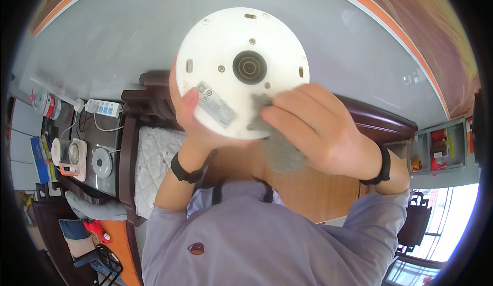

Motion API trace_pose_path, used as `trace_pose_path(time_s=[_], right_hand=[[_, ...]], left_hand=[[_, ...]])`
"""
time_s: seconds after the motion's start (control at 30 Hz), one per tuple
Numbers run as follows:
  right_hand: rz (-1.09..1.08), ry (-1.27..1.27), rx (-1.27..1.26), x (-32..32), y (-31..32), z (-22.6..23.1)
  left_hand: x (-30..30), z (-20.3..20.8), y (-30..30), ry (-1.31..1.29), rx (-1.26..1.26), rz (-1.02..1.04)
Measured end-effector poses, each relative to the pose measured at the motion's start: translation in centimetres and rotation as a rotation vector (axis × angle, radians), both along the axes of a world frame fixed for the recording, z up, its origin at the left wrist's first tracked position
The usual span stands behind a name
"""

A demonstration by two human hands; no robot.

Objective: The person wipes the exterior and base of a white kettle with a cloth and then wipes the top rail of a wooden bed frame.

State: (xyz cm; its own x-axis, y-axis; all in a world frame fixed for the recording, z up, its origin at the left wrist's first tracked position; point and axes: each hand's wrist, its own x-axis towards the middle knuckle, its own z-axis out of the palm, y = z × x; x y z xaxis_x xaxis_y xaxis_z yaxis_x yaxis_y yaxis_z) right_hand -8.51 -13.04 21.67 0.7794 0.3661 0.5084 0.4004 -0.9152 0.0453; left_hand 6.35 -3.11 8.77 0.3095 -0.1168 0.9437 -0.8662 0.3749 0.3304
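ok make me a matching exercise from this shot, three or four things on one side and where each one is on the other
Things:
1. round white plastic appliance base
2. grey cloth
3. white power strip
4. black wristband

Places:
A. on the dark side table at the left
B. on the left wrist
C. gripped by the left hand, underside facing the camera
D. under the right hand, pressed on the base

Pairs: 1-C, 2-D, 3-A, 4-B

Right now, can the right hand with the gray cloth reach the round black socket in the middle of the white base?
Probably yes: the right hand presses the gray cloth just below the black socket, with nothing covering it.
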Motion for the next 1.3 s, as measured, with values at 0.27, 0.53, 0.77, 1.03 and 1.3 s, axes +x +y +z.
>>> trace_pose_path(time_s=[0.27, 0.53, 0.77, 1.03, 1.3], right_hand=[[0.087, -0.113, 0.041, 2.7, 0.8, -0.7], [0.041, -0.081, -0.118, -0.6, -0.8, -0.9], [0.105, -0.074, -0.030, 2.4, 1.0, -0.6], [0.072, -0.095, -0.108, 0.1, 0.1, -0.8], [0.069, -0.189, -0.057, -1.4, -1.5, -1.9]], left_hand=[[-0.2, -0.4, 0.4, 0.141, 0.079, -0.062], [0.2, -0.4, -0.1, -0.020, -0.079, -0.150], [0.6, -2.1, 0.4, 0.054, 0.005, -0.092], [-0.3, -0.9, 0.1, 0.003, 0.015, -0.093], [0.2, -0.6, 0.1, -0.021, -0.017, -0.178]])
